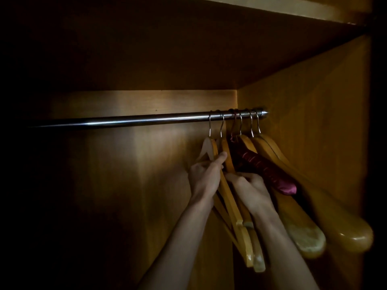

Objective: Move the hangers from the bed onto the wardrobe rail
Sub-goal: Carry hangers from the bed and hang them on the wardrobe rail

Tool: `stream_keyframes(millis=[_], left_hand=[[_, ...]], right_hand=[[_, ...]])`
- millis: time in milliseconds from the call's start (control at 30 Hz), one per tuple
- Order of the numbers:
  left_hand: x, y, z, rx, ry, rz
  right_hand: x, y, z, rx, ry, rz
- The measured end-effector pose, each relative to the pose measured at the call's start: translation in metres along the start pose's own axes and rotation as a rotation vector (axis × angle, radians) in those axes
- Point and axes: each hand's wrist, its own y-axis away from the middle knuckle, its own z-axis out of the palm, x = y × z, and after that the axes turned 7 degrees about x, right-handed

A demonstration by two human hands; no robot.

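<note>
A chrome wardrobe rail runs across the wardrobe, and several hangers hang bunched at its right end. Most are yellow wooden hangers; one is a dark red padded satin hanger. My left hand grips the leftmost wooden hanger just below its hook, thumb up against the neighbouring one. My right hand curls its fingers round the arm of the second wooden hanger, beside the red hanger. Two broad wooden hangers hang furthest right.
The wardrobe's right side wall stands close to the last hanger. A shelf board lies above the rail. The rail's left stretch carries nothing and fades into darkness.
</note>
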Motion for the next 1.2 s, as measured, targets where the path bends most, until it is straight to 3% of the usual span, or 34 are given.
stream_keyframes(millis=[467, 633, 800, 1000, 1200], left_hand=[[-0.036, 0.034, 0.001, 0.007, -0.017, 0.017], [-0.096, 0.069, -0.006, 0.162, -0.014, 0.134], [-0.185, 0.121, -0.012, 0.141, -0.145, -0.056], [-0.327, 0.201, -0.015, -0.224, -0.529, -0.396], [-0.441, 0.289, -0.001, -0.998, -0.866, -0.626]], right_hand=[[0.039, 0.029, -0.031, -0.087, -0.241, 0.111], [0.104, 0.064, -0.043, -0.145, -0.101, 0.247], [0.189, 0.109, -0.06, -0.287, 0.183, 0.442], [0.308, 0.19, -0.091, -0.501, 0.435, 0.675], [0.417, 0.299, -0.13, -0.284, 0.488, 1.081]])
